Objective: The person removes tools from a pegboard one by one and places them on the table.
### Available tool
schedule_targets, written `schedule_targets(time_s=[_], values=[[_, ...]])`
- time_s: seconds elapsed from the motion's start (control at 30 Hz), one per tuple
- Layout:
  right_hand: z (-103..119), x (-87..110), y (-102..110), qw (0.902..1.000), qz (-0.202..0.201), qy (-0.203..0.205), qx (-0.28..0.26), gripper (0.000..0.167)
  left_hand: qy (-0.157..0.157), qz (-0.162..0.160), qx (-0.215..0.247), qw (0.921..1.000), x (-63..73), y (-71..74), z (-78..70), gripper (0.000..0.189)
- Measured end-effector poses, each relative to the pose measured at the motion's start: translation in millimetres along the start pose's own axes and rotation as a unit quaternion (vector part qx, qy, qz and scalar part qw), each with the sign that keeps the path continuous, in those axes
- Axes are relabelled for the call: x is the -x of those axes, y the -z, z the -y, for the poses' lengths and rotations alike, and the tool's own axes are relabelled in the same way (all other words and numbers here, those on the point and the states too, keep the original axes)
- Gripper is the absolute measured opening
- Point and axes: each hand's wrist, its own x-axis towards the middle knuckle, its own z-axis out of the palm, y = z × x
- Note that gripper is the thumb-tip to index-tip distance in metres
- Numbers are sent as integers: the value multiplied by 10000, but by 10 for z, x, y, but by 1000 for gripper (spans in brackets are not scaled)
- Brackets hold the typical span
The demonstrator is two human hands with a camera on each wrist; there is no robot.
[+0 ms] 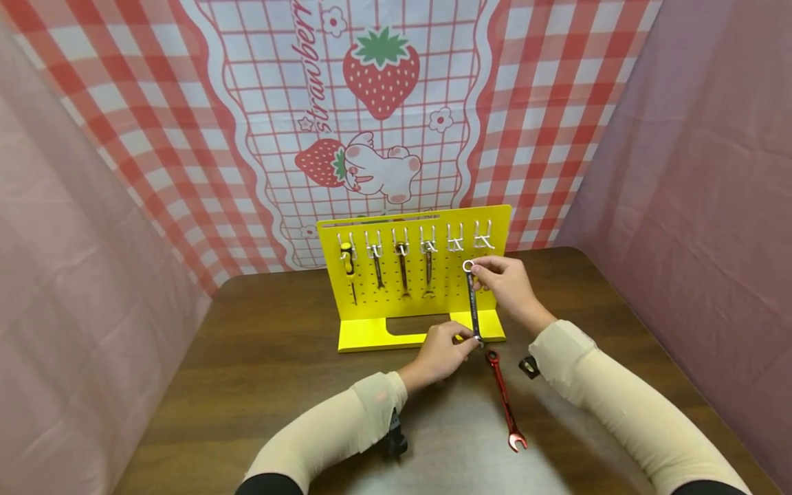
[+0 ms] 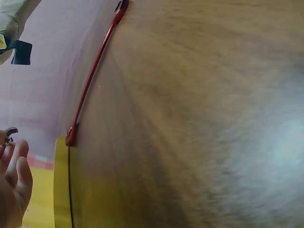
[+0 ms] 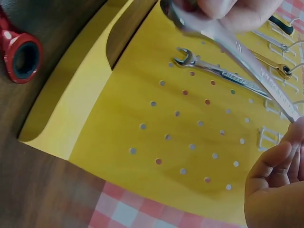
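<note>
Both hands hold a silver combination wrench (image 1: 473,306) upright in front of the yellow pegboard (image 1: 365,335). My right hand (image 1: 509,287) pinches it just by the ring end at the top. Down at the open end, my left hand (image 1: 441,352) grips it between thumb and fingers. In the right wrist view the wrench (image 3: 251,61) slants between the two hands, its shank bare. A red combination wrench (image 1: 504,399) lies on the table beneath the hands, ring end toward the board. The left wrist view catches only part of the left hand (image 2: 16,183) at its edge.
On the board hang a yellow and black screwdriver (image 1: 348,261) and several wrenches (image 1: 403,271). White wire hooks (image 1: 484,237) continue to its right end. A small dark object (image 1: 529,366) lies by the right wrist. Cloth hangs behind the brown table (image 1: 272,357).
</note>
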Motion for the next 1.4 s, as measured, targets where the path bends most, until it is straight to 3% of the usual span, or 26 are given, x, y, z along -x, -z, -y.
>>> schedule_targets(time_s=[0.13,0.3,0.47,0.67,1.07,1.4], values=[[-22,24,7,9999,91,-44,-73,24,51,7,19,10000,47,-4,17,11],[39,73,3,9995,244,-171,-83,25,-96,44,-137,9999,98,-10,19,10],[-48,112,-38,9981,438,-425,-99,27,-274,54,-279,9992,199,-67,30,10],[-52,188,-46,9963,616,-589,-74,24,-303,83,-382,9988,289,-130,61,8],[-246,159,-6,9960,617,-644,60,25,-347,180,-472,9981,292,-157,106,7],[-40,239,-16,9943,795,-677,231,24,-259,267,-422,9984,329,-163,93,6]])
